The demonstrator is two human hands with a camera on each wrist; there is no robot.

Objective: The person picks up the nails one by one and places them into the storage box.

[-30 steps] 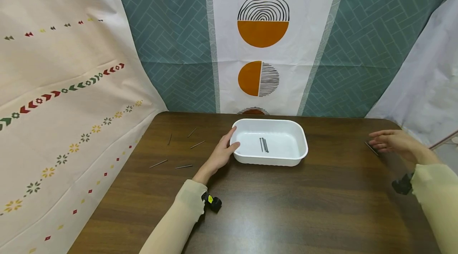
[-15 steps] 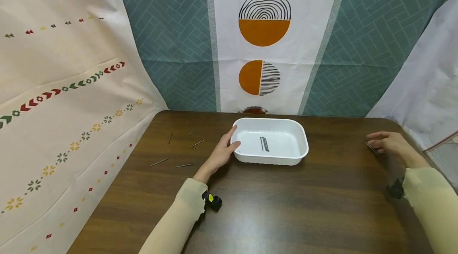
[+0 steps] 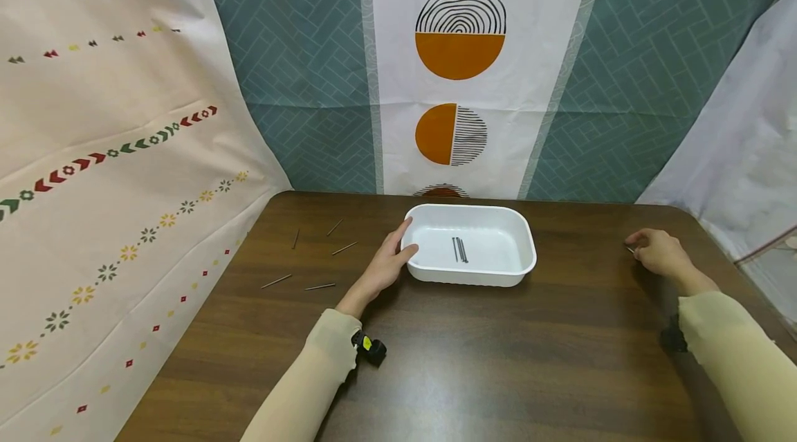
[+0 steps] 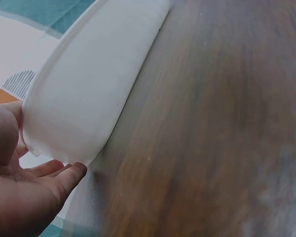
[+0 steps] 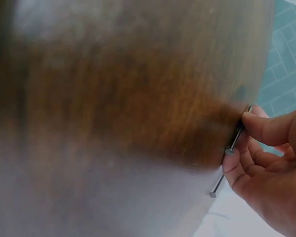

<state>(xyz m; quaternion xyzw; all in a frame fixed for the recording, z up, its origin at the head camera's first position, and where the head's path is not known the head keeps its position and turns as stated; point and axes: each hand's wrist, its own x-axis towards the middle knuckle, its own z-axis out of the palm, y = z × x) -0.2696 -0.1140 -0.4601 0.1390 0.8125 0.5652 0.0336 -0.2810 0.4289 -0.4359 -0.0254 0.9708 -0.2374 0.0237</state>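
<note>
I am pinching two thin metal nails [image 5: 230,157] in my right hand [image 3: 657,252], thumb pressing them against my curled fingers [image 5: 241,163]; in the right wrist view they are showing at the right edge of the frame, heads pointing down, just off the brown table [image 3: 498,352]. In the head view that hand is sitting at the right of the frame, low over the tabletop and well apart from the white tray [image 3: 526,259], and only a tiny tip of a nail is poking out at its upper left.

My left hand [image 3: 386,263] is lying relaxed with fingers nearly straight, resting against the left end of the tray near the middle of the frame; in the left wrist view my fingertips [image 4: 71,175] are touching the tray's outer wall at the lower left. It is gripping nothing.

Inside the tray a few more nails [image 3: 459,250] are lying side by side on the bottom. Five loose nails [image 3: 320,287] are lying scattered on the table to the left of my left hand, left of centre in the frame.
</note>
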